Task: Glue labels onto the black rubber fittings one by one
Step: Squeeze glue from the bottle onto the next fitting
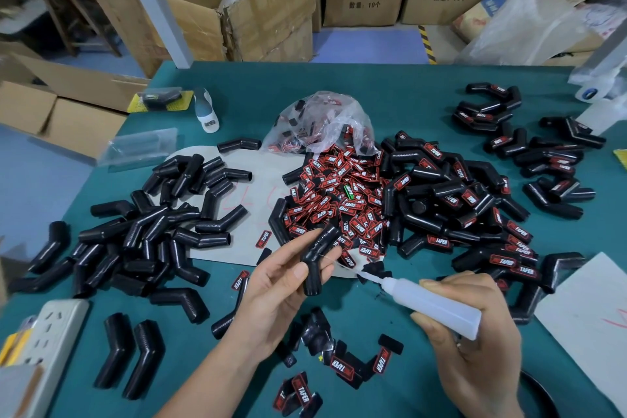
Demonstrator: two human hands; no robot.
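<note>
head | left hand (271, 288) grips black rubber fitting (317, 260) above bench's near edge | right hand (475, 326) holds glue bottle (437, 304), nozzle toward fitting | clear bag (319, 122), bench's middle, holds labels (339, 193) spilling out

On the table (339, 78), a heap of labels (339, 193) lies at the centre, spilling from a plastic bag (319, 122) behind it. Unlabelled fittings (159, 231) pile to its left, labelled fittings (475, 207) to its right. A power strip (57, 332) sits at the near left edge, cardboard boxes (258, 7) behind the table.
</note>
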